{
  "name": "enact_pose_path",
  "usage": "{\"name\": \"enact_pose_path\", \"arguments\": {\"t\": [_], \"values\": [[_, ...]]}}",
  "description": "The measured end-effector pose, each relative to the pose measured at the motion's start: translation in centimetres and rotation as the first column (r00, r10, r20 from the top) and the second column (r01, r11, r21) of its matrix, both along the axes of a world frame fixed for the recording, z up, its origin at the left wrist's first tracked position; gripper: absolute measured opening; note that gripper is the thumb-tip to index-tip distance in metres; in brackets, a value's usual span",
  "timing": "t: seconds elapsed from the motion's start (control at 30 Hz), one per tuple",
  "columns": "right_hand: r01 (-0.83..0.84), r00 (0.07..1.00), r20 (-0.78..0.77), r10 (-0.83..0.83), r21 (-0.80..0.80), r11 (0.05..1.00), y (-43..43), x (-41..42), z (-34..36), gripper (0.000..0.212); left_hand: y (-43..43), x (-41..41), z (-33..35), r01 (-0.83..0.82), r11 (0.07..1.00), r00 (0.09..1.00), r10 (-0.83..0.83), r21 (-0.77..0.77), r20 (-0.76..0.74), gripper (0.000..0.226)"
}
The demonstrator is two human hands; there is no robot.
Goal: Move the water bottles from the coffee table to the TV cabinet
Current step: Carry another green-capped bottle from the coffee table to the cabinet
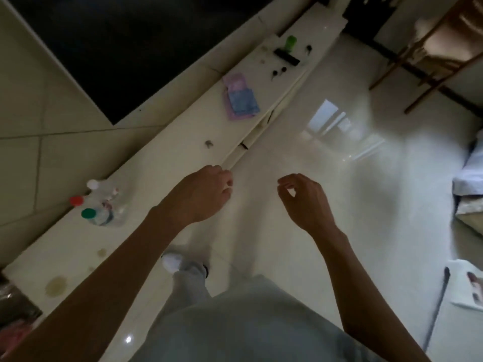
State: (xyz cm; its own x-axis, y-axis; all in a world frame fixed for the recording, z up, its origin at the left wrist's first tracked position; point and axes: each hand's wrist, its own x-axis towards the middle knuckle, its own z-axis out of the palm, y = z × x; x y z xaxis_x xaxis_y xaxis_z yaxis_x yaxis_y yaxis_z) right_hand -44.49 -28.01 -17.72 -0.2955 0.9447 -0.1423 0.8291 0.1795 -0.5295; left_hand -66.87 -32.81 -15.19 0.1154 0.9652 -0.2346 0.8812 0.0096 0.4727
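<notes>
Clear water bottles (105, 207), capped white, red and green, cluster by the TV cabinet's (170, 152) back edge. The left hand (203, 194) hovers at its front edge, the right hand (305, 199) alongside; both are loosely curled and empty.

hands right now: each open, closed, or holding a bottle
Left hand: open, loosely curled, empty.
Right hand: open, loosely curled, empty.

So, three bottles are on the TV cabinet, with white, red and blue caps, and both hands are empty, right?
Not quite: the head view shows a green cap, not blue. The white cap, red cap, TV cabinet, and empty left hand and right hand are as you say.
</notes>
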Motion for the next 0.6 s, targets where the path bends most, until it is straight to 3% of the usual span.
{"name": "enact_pose_path", "arguments": {"t": [0.3,0.6], "values": [[0.371,0.928,-0.051,-0.368,0.084,0.925,-4.4,21.9,2.8,0.019,4.5,20.7,2.4,0.343,0.932,0.939,-0.342,0.12,-0.024,0.02],[0.685,0.728,-0.091,-0.679,0.075,0.725,-9.1,35.5,4.3,0.022,7.5,37.3,4.3,0.666,0.735,0.745,-0.663,0.129,-0.07,0.02]]}}
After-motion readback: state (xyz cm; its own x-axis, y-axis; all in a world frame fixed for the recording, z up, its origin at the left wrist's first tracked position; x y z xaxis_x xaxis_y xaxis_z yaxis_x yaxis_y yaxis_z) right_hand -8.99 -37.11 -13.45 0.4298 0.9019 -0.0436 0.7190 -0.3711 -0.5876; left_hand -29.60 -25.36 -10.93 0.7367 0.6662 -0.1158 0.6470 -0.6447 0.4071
